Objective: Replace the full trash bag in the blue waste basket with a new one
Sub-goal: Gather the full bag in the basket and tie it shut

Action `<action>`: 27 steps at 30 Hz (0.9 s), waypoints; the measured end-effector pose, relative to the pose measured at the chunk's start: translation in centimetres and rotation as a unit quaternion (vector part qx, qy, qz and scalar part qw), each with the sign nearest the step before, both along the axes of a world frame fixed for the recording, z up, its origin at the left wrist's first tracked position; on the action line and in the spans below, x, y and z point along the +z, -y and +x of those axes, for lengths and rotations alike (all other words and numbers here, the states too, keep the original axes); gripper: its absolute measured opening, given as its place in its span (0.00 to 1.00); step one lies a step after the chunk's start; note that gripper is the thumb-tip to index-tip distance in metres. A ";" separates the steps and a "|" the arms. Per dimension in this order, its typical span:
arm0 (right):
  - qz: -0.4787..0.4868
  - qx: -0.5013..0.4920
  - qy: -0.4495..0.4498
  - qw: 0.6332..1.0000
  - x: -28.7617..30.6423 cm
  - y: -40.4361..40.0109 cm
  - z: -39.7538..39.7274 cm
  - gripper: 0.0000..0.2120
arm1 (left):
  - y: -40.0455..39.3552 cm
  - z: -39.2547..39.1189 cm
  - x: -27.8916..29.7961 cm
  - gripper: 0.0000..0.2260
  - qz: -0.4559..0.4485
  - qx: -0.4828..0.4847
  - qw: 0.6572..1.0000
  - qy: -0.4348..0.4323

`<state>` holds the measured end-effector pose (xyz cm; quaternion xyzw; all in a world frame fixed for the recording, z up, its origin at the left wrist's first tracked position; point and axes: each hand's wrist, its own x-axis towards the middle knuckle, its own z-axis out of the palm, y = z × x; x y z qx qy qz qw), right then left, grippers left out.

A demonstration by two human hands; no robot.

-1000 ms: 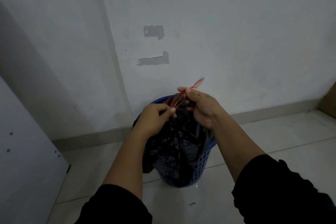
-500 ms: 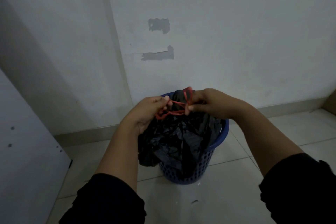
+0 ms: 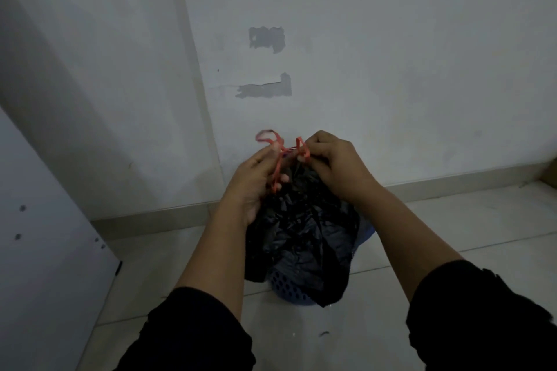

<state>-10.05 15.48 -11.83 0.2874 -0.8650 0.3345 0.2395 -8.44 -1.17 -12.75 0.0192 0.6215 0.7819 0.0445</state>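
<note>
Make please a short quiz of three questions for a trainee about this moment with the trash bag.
1. True or false: the black trash bag is already lifted fully out of the blue waste basket.
2. What do both hands, left hand and right hand, hold?
A. a new folded bag
B. the red drawstring
C. the basket rim
3. Fill in: the basket stands on the tiled floor, close to the ____ behind it.

Key
1. False: the bag's lower part still hangs over the basket.
2. B
3. wall
</note>
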 end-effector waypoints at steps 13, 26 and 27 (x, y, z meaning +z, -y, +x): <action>-0.301 -0.115 0.413 0.852 -2.9 -10.0 1.5 0.14 | 5.4 -0.7 -3.2 0.07 -0.049 0.327 0.938 0.102; -0.212 -0.030 0.465 0.859 -0.9 -1.8 1.3 0.27 | 0.9 2.5 -3.5 0.44 -0.574 -0.001 0.755 -0.317; -0.172 -0.038 0.470 0.865 -0.9 -2.0 1.5 0.32 | 0.8 2.4 -3.5 0.34 -0.566 0.050 0.743 -0.354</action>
